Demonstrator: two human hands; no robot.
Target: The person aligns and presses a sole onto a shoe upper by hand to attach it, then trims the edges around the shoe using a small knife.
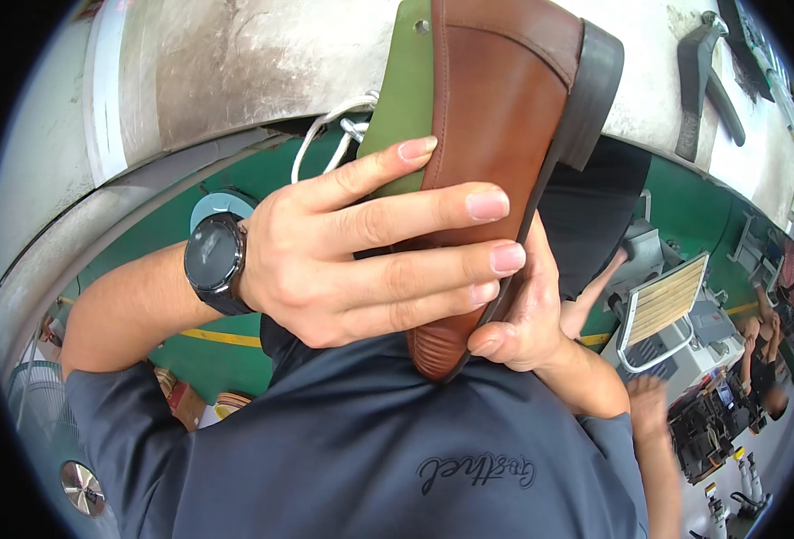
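A brown leather shoe (496, 108) fills the upper middle, its creased toe toward me and its dark heel at the far end. A green shoe last with a small hole (397, 99) sticks out of its opening on the left. My left hand (361, 251), with a black watch (215, 263) at the wrist, lays its spread fingers across the upper, the forefinger on the stitched topline. Its thumb is hidden. From the right, my right hand (532, 314) grips the sole edge close to the toe, thumb showing, with its other fingers mostly hidden behind the shoe.
On the pale, stained worktop (226, 63) ahead lies a hammer (695, 90) at the right. A white cord (311, 144) hangs by the worktop's edge. To the right stand a machine with a slatted panel (664, 310) and other people (761, 350); a bare limb (656, 449) shows nearer.
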